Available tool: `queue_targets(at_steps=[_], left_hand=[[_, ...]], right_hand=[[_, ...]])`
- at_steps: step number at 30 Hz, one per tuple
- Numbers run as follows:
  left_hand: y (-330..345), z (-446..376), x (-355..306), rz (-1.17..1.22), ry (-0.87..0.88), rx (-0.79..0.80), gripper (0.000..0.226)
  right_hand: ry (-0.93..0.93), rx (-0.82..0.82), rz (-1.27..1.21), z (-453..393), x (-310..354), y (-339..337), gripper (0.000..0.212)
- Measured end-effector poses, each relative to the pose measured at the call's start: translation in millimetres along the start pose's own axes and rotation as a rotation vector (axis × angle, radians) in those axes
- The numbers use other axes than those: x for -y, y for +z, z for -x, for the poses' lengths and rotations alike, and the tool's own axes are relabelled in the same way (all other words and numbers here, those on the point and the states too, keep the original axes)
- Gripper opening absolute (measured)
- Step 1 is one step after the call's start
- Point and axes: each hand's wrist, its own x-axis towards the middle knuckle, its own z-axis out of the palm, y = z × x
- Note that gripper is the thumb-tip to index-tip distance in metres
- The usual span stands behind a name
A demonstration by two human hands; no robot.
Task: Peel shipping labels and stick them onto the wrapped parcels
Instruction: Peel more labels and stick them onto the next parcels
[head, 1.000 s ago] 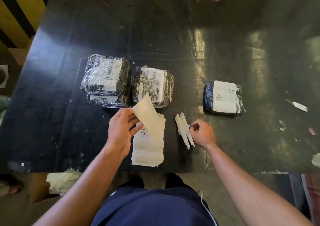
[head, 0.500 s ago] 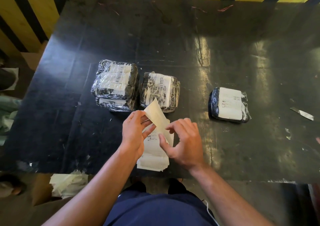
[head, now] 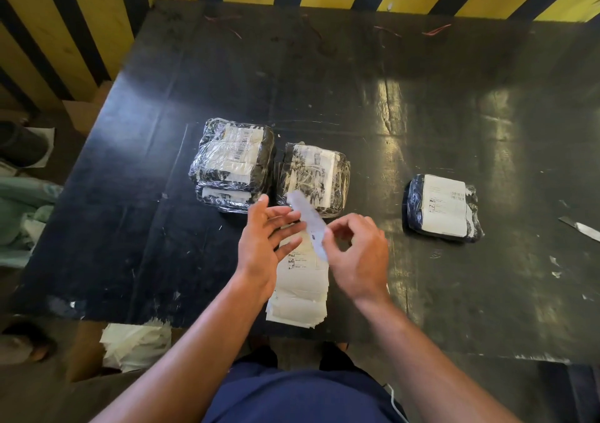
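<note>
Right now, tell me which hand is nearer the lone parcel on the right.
Right. The right hand sits just left of the lone parcel; the left hand is farther left, over the label stack.

person: wearing dark navy garment (head: pixel 302 396) | thin white cord (head: pixel 394 401) trailing along its right side | forearms: showing bare, no sleeves | left hand (head: pixel 259 247), right hand (head: pixel 358 257): wearing no gloves
</note>
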Motion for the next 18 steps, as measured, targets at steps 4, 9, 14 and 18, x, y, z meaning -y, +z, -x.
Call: queue_targets(at_steps=[4, 9, 14, 18], left_hand=[[-12.8, -16.3, -7.2, -0.258, 0.139, -0.094, 0.019], [-17.4, -30.7, -7.0, -0.415, 0.041, 0.053, 0.024], [-12.1, -38.8, -3.7, -0.376, 0.015, 0.171, 0.023], [-9.5, -52.5, 4.3, -0.426, 0.041, 0.105, 0.011]], right_hand=[[0.515, 0.092, -0.585, -24.0, -15.9, -17.1, 0.008], [0.828, 0.164, -0.939, -33.3, -27.8, -26.4, 0.007], [0.863, 0.177, -0.943, -33.2, -33.4, -17.9, 0.004], [0.845, 0.132, -0.827, -34.5, -38.6, -6.0, 0.005]])
